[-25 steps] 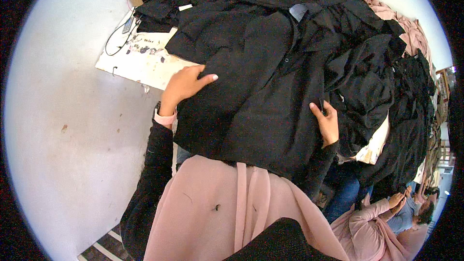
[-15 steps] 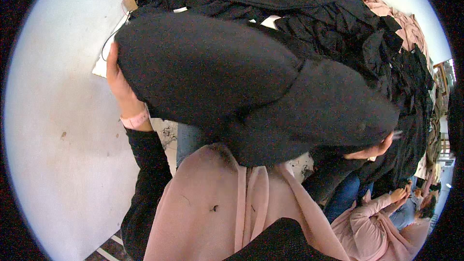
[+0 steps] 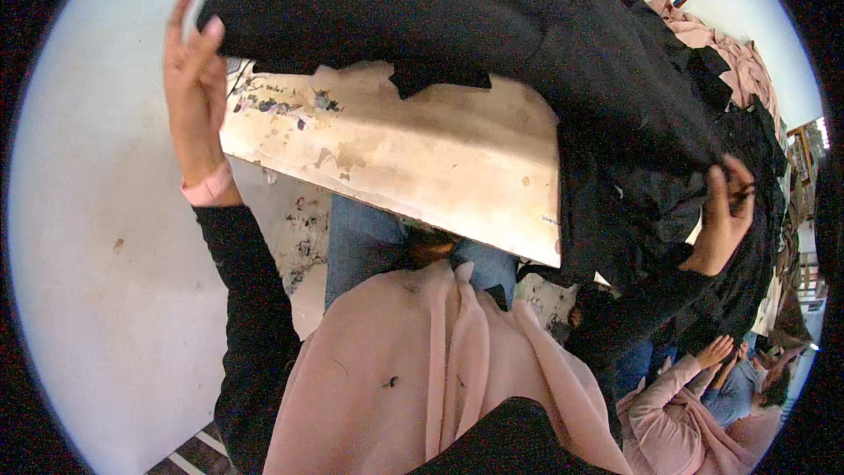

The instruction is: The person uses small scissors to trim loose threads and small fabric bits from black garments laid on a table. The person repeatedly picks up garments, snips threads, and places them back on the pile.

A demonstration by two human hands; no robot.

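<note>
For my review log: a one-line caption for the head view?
Both hands, left and right, lift a black garment above a stained table.

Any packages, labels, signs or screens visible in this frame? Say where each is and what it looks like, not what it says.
No packages, signs or screens show.
Scribbles and ink stains: not a label, but dark handwritten marks and blotches on the far left corner of the worn cream table, just below the black garment lifted by the left hand and right hand.

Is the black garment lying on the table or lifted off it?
Lifted: both hands, left hand and right hand, hold the black garment above the bare table.
</note>
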